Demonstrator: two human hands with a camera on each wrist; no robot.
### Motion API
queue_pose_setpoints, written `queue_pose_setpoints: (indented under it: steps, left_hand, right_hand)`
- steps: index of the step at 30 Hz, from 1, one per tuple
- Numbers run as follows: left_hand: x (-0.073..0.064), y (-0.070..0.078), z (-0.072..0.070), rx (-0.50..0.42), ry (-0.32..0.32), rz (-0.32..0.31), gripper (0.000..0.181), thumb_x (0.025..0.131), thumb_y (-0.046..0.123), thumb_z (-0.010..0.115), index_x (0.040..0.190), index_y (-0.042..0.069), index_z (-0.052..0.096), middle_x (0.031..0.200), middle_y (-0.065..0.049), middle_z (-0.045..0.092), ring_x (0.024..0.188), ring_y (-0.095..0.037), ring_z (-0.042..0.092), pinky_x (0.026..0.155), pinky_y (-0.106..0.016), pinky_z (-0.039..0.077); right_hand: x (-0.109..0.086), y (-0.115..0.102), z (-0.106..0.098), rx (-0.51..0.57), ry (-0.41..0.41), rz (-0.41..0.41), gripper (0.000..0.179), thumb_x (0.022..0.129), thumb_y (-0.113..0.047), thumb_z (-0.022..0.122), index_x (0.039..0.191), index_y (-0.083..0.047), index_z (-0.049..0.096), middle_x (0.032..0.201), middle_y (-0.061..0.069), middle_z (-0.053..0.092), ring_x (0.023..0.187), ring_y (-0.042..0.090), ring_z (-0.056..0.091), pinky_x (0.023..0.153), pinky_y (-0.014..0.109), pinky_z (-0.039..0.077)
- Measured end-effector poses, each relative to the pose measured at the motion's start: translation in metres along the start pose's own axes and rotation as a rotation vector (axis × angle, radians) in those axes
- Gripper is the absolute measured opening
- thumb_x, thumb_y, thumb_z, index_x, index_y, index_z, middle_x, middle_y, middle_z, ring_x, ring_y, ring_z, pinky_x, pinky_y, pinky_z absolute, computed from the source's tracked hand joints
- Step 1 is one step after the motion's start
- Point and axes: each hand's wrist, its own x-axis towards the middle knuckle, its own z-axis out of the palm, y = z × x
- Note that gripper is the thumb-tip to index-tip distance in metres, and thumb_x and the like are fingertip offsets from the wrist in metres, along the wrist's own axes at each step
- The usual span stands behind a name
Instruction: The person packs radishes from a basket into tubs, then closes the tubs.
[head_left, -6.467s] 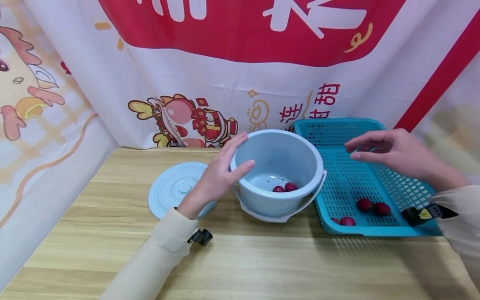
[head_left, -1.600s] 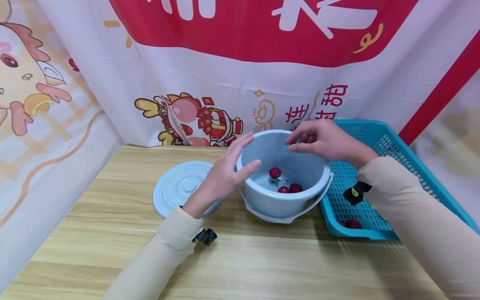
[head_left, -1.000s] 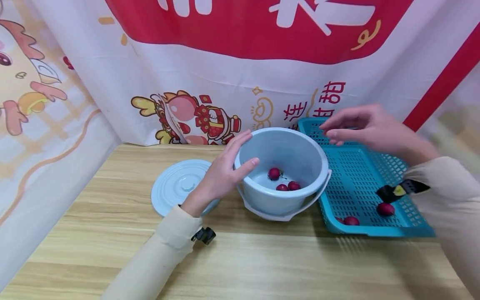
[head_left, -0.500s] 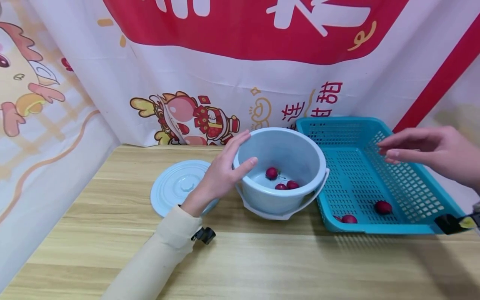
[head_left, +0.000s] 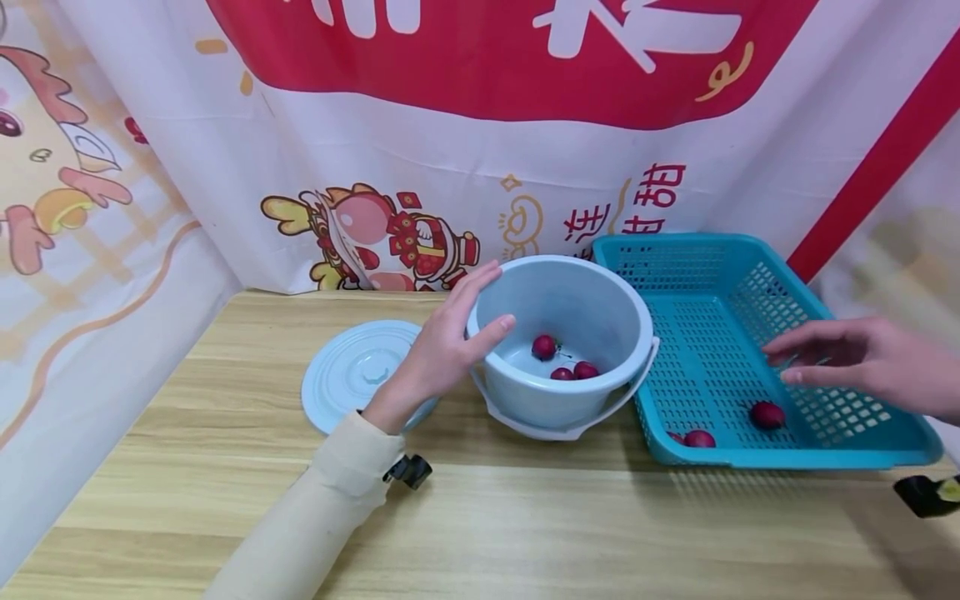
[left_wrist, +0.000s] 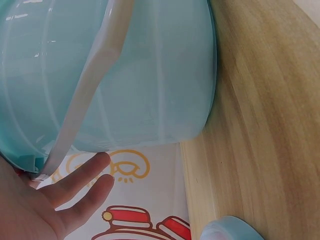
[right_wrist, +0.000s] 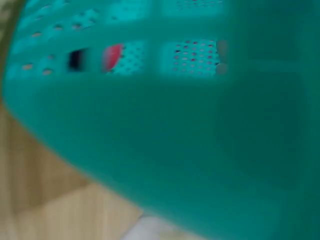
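A light blue bucket (head_left: 558, 400) stands upright on the table, with several small red radishes (head_left: 543, 347) inside on its floor. My left hand (head_left: 446, 350) rests at its left rim, thumb over the opening and straight fingers along the outside. In the left wrist view, two fingertips (left_wrist: 102, 160) extend beside the bucket wall (left_wrist: 150, 75), below its pale handle (left_wrist: 82, 95). My right hand (head_left: 855, 358) hovers over the right side of a teal basket (head_left: 697, 457), fingers loosely bent and holding nothing. Beneath and left of it, a radish (head_left: 767, 415) lies on the basket floor.
More radishes (head_left: 699, 438) lie at the basket's front left corner. Left of the bucket is its round blue lid (head_left: 363, 367), flat on the wooden table (head_left: 525, 533). A printed curtain (head_left: 420, 150) hangs behind. The basket wall (right_wrist: 150, 135) fills the blurred right wrist view.
A third radish has come to lie in the bucket, and one fewer is in the basket. My right hand has moved from over the bucket to the basket's right side, lowering lately. Left hand stays.
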Motion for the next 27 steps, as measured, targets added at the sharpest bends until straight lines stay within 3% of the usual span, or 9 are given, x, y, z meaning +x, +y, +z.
queue_pose_setpoints:
  steps: [5, 11, 18, 27]
  left_hand:
    - [0.000, 0.000, 0.000, 0.003, 0.000, 0.006, 0.074, 0.102, 0.054, 0.054, 0.167, 0.026, 0.033, 0.177, 0.006, 0.025, 0.160, -0.028, 0.034, 0.119, -0.064, 0.044]
    - [0.000, -0.001, 0.001, 0.006, 0.000, 0.008, 0.074, 0.102, 0.054, 0.053, 0.167, 0.026, 0.033, 0.178, 0.006, 0.024, 0.161, -0.028, 0.034, 0.119, -0.064, 0.044]
    - [0.000, 0.000, 0.001, 0.008, 0.000, 0.007, 0.074, 0.102, 0.055, 0.053, 0.167, 0.026, 0.032, 0.178, 0.006, 0.024, 0.161, -0.028, 0.034, 0.118, -0.065, 0.045]
    - [0.000, -0.001, 0.002, 0.014, 0.001, 0.006, 0.074, 0.102, 0.055, 0.053, 0.167, 0.027, 0.032, 0.178, 0.007, 0.024, 0.161, -0.027, 0.033, 0.119, -0.065, 0.044]
  right_hand:
    - [0.002, 0.007, 0.011, -0.021, -0.057, -0.013, 0.043, 0.095, -0.027, 0.081, 0.132, -0.007, 0.072, 0.126, 0.015, 0.074, 0.091, 0.005, 0.069, 0.070, 0.023, 0.062]
    - [0.011, 0.007, 0.021, -0.065, -0.135, -0.063, 0.047, 0.089, -0.027, 0.086, 0.129, -0.006, 0.073, 0.123, 0.012, 0.076, 0.100, 0.015, 0.072, 0.072, 0.019, 0.058]
    - [0.015, 0.012, 0.031, -0.139, -0.233, -0.063, 0.050, 0.086, -0.031, 0.088, 0.129, -0.010, 0.075, 0.127, 0.012, 0.074, 0.111, 0.027, 0.064, 0.082, 0.038, 0.057]
    - [0.016, 0.015, 0.035, -0.175, -0.276, -0.036, 0.048, 0.081, -0.026, 0.091, 0.124, -0.011, 0.077, 0.114, 0.004, 0.074, 0.099, 0.022, 0.058, 0.076, 0.033, 0.050]
